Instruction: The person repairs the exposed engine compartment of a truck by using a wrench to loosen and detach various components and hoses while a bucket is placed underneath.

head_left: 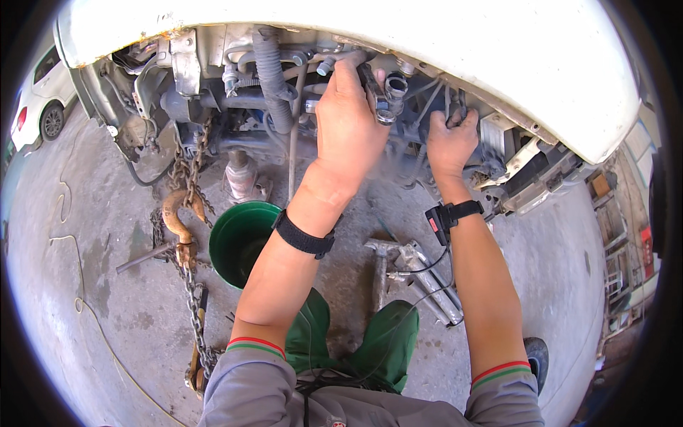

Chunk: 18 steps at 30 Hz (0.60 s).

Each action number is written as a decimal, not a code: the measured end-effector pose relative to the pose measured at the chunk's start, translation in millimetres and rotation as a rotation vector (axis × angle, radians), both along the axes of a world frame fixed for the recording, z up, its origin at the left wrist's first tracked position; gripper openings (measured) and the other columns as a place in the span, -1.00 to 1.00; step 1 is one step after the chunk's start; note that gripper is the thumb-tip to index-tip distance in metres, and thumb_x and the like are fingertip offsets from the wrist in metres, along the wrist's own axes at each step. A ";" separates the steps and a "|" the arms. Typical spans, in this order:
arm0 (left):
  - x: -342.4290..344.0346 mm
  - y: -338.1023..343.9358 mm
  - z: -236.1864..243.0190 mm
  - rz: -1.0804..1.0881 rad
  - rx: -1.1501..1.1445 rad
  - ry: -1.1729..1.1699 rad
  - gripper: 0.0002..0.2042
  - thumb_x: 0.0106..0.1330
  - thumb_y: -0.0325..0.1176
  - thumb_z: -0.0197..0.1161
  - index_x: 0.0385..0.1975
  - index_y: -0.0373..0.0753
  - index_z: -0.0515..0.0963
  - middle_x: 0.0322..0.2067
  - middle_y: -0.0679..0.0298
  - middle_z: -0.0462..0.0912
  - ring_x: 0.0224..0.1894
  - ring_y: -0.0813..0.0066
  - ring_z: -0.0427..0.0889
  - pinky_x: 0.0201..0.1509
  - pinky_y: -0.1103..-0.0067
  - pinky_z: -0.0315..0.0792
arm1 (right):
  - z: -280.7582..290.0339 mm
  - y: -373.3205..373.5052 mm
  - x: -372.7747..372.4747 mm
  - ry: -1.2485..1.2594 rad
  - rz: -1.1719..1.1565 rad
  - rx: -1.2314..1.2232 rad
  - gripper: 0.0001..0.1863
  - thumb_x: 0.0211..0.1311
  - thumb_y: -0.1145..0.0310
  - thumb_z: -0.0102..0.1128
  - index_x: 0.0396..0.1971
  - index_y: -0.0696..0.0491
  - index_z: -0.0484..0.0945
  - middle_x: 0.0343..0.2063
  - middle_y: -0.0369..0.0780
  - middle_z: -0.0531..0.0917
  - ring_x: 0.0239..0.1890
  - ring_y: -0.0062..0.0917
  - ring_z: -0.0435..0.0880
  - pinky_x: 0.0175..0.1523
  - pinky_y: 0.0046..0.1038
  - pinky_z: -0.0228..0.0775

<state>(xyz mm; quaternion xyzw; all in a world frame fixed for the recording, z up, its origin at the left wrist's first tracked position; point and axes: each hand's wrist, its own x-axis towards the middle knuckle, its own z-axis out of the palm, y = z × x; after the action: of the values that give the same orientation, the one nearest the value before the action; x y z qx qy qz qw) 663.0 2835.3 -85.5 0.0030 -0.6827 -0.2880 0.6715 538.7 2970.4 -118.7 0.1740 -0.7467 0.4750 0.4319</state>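
Note:
Both my arms reach up under the raised front of a white vehicle (398,32). My left hand (348,124) is closed around a dark, narrow metal part (373,89) with a shiny round end; its kind is not clear. Right beside it an open-ended metal pipe fitting (395,87) points toward me. A ribbed grey hose (269,78) hangs left of this hand. My right hand (453,142) is closed, its fingertips up among thin cables and dark parts; what they pinch is too small to make out.
A green bucket (242,242) stands below my left forearm. Left of it a rusty hook (176,217) hangs on a chain (191,299). A metal jack (430,285) lies on the concrete floor between my arms. A white car (43,99) is parked far left.

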 end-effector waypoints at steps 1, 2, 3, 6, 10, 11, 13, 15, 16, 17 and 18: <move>-1.0 -0.5 -0.3 -0.062 0.015 0.018 -0.80 0.33 -0.53 0.22 -0.10 -0.39 0.44 -0.36 -0.07 0.64 -0.32 0.01 0.68 -0.24 0.36 0.53 | 1.1 0.3 1.7 0.000 -0.008 0.006 -0.67 -0.06 0.36 0.27 -0.38 0.24 0.37 -0.59 -0.07 0.57 -0.52 -0.12 0.60 -0.26 -0.25 0.48; -2.3 -0.7 -0.4 -0.125 0.031 0.035 -0.79 0.32 -0.54 0.22 -0.09 -0.39 0.44 -0.35 -0.08 0.64 -0.32 -0.01 0.68 -0.23 0.34 0.53 | 2.3 0.6 2.6 0.000 -0.017 0.011 -0.66 -0.06 0.36 0.27 -0.37 0.24 0.38 -0.58 -0.08 0.57 -0.52 -0.12 0.60 -0.26 -0.25 0.48; -3.1 -0.7 -0.4 -0.121 0.017 0.004 -0.79 0.30 -0.57 0.20 -0.09 -0.37 0.44 -0.34 -0.09 0.64 -0.30 -0.06 0.66 -0.23 0.31 0.53 | 2.9 0.6 2.7 -0.002 -0.036 0.026 -0.67 -0.06 0.36 0.27 -0.38 0.24 0.37 -0.58 -0.08 0.57 -0.52 -0.13 0.60 -0.26 -0.25 0.48; -3.2 -6.1 -0.6 -0.074 -0.049 -0.086 -0.74 0.29 -0.53 0.18 -0.04 -0.39 0.41 -0.34 -0.11 0.59 -0.32 -0.17 0.61 -0.27 0.18 0.52 | 2.0 -1.0 3.0 0.007 -0.004 0.007 -0.68 -0.06 0.37 0.26 -0.39 0.23 0.37 -0.58 -0.08 0.57 -0.52 -0.13 0.59 -0.27 -0.26 0.48; 3.6 -7.8 1.3 -0.014 -0.065 -0.116 -0.79 0.27 -0.57 0.18 -0.10 -0.34 0.50 -0.32 -0.08 0.63 -0.28 -0.13 0.62 -0.22 0.26 0.53 | 0.2 -0.9 0.7 0.029 -0.008 0.012 -0.69 -0.06 0.38 0.25 -0.39 0.23 0.36 -0.59 -0.08 0.56 -0.53 -0.14 0.58 -0.28 -0.27 0.47; 3.7 -7.4 1.4 -0.014 -0.066 -0.115 -0.79 0.27 -0.57 0.18 -0.10 -0.34 0.50 -0.32 -0.08 0.63 -0.28 -0.13 0.62 -0.22 0.26 0.53 | 0.6 -1.2 2.0 0.009 -0.001 0.002 -0.69 -0.06 0.38 0.24 -0.39 0.23 0.36 -0.60 -0.08 0.55 -0.54 -0.14 0.57 -0.28 -0.27 0.47; 4.0 -5.8 2.4 0.025 -0.055 -0.141 -0.79 0.28 -0.56 0.20 -0.09 -0.30 0.52 -0.32 -0.07 0.62 -0.27 -0.12 0.62 -0.22 0.26 0.53 | 1.8 -1.4 2.8 -0.008 0.006 -0.007 -0.69 -0.07 0.39 0.24 -0.39 0.24 0.36 -0.60 -0.08 0.55 -0.54 -0.14 0.57 -0.29 -0.28 0.47; 5.6 -5.1 4.9 0.026 -0.060 -0.147 -0.78 0.28 -0.55 0.20 -0.09 -0.29 0.52 -0.31 -0.07 0.62 -0.27 -0.13 0.61 -0.21 0.26 0.54 | 1.1 -1.3 1.6 0.015 0.012 -0.016 -0.69 -0.06 0.38 0.24 -0.39 0.24 0.36 -0.60 -0.08 0.55 -0.54 -0.14 0.57 -0.29 -0.28 0.47; 6.1 -4.7 5.7 0.027 -0.065 -0.155 -0.78 0.28 -0.55 0.20 -0.08 -0.28 0.53 -0.29 -0.07 0.62 -0.27 -0.14 0.61 -0.21 0.26 0.54 | 1.5 -1.0 2.0 0.016 0.011 -0.015 -0.69 -0.06 0.38 0.24 -0.39 0.24 0.36 -0.60 -0.08 0.55 -0.54 -0.14 0.57 -0.29 -0.28 0.47; 5.4 -5.1 5.4 0.026 -0.063 -0.154 -0.78 0.28 -0.55 0.20 -0.08 -0.28 0.53 -0.29 -0.07 0.62 -0.27 -0.14 0.61 -0.21 0.26 0.54 | 1.9 -0.5 2.6 0.008 0.011 -0.014 -0.69 -0.06 0.38 0.24 -0.39 0.24 0.36 -0.60 -0.08 0.55 -0.54 -0.14 0.57 -0.29 -0.28 0.47; 4.1 -6.8 4.8 0.008 -0.054 -0.125 -0.79 0.29 -0.53 0.21 -0.09 -0.28 0.53 -0.30 -0.04 0.63 -0.28 -0.06 0.63 -0.21 0.31 0.54 | 2.3 -0.6 3.3 0.001 0.013 -0.014 -0.69 -0.06 0.38 0.24 -0.39 0.24 0.36 -0.60 -0.08 0.55 -0.54 -0.14 0.56 -0.29 -0.29 0.46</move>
<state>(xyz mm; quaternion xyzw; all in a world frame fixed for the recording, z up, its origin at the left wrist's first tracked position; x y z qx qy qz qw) 667.1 2828.6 -80.8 0.0056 -0.7308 -0.2658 0.6287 542.0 2969.8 -116.3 0.1761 -0.7419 0.4832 0.4303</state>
